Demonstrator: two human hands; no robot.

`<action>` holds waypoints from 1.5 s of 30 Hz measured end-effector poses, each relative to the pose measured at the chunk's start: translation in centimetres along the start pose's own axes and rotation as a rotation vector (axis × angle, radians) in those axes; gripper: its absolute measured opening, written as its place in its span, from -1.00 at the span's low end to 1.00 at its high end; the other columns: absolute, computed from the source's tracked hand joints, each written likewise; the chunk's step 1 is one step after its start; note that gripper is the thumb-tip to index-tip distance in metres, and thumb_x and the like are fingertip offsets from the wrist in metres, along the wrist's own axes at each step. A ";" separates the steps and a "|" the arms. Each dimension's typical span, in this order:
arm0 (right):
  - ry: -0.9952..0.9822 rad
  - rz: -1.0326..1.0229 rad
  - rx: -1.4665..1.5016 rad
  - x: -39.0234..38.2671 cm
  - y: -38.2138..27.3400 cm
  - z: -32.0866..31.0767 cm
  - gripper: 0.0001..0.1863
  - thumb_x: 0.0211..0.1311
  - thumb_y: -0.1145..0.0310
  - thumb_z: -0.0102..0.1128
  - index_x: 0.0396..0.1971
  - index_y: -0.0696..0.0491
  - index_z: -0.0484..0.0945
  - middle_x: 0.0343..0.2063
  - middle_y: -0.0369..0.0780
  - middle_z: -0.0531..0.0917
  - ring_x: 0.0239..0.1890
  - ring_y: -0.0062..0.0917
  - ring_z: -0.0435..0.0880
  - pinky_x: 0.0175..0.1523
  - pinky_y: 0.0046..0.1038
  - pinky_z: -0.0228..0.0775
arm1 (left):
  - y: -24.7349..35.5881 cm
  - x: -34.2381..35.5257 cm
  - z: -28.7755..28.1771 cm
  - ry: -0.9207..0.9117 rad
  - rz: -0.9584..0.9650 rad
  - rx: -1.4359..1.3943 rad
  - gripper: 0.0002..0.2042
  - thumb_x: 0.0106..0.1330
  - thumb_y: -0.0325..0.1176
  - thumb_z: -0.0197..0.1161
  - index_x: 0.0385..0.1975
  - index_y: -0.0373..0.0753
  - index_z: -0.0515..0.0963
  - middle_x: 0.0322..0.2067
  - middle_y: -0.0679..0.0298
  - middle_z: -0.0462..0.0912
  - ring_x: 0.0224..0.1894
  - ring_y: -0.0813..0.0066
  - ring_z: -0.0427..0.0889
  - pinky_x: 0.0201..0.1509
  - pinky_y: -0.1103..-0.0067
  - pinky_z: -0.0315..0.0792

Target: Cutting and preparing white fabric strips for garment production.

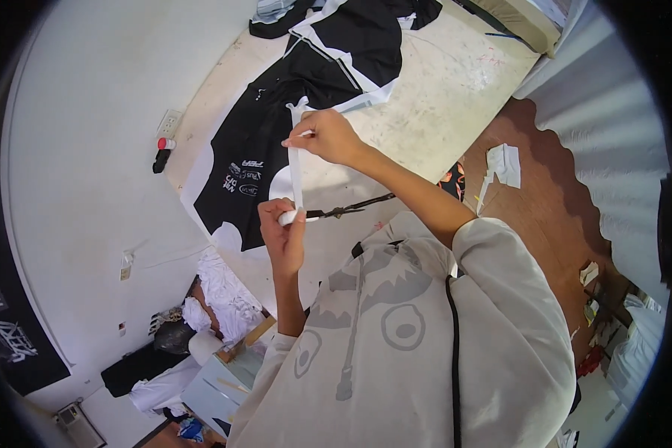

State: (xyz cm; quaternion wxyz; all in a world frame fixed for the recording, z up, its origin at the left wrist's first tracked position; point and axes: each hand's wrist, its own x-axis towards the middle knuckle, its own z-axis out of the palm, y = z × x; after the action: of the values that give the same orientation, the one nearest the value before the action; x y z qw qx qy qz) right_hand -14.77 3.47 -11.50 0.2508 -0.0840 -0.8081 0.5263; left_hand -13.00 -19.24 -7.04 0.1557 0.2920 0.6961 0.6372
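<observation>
Head view: facing black cloth (239,142) on the tabletop (455,82), with a dark tool (336,213) near the left hand (280,233).
Pinching a white strip (296,175) narrowly above the cloth in the right hand (325,137); clasping its lower part and a white roll (287,218) in the left. Cannot make out the tool's left end.

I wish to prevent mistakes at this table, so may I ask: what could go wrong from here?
The white strip runs between the left hand and right hand; it might twist or slip if either grip loosens.

The dark, scissor-like tool is right by the left hand, so a careless move could perhaps catch the fingers or strip.
</observation>
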 end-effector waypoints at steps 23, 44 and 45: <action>0.060 0.044 -0.005 -3.9 -4.0 0.7 -0.79 0.06 0.28 0.48 -0.32 0.05 0.73 -0.31 -0.15 0.72 -0.22 -0.21 0.70 -0.08 -0.30 0.52 | 0.4 1.4 -1.5 -0.108 0.222 0.480 -0.86 0.46 -0.36 0.06 -0.12 -0.28 0.44 -0.16 0.09 0.53 -0.11 0.20 0.48 0.04 0.40 0.36; 0.219 0.165 0.222 -14.8 -6.8 6.9 -0.75 0.15 0.31 0.49 -0.17 0.03 0.77 0.48 0.07 0.14 0.53 -0.01 0.08 0.48 -0.16 0.02 | 3.7 2.7 -2.1 -0.139 0.005 0.489 -0.84 0.31 -0.49 0.32 -0.14 -0.31 0.67 -0.50 0.35 0.57 -0.49 0.68 0.37 -0.42 0.66 0.26; 0.233 0.179 0.222 -14.6 -7.1 6.9 -0.78 0.17 0.32 0.48 -0.19 0.03 0.77 0.47 0.06 0.18 0.51 -0.03 0.12 0.48 -0.17 0.04 | 3.8 2.7 -2.1 -0.137 0.004 0.489 -0.84 0.31 -0.49 0.32 -0.14 -0.31 0.67 -0.50 0.35 0.57 -0.49 0.68 0.37 -0.42 0.66 0.26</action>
State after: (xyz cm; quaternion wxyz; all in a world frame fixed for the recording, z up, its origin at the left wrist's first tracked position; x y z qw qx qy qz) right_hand -4.71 -10.99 -12.01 0.3027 -0.1878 -0.6999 0.6191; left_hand -15.60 -19.23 -2.55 0.1259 0.3650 0.8166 0.4290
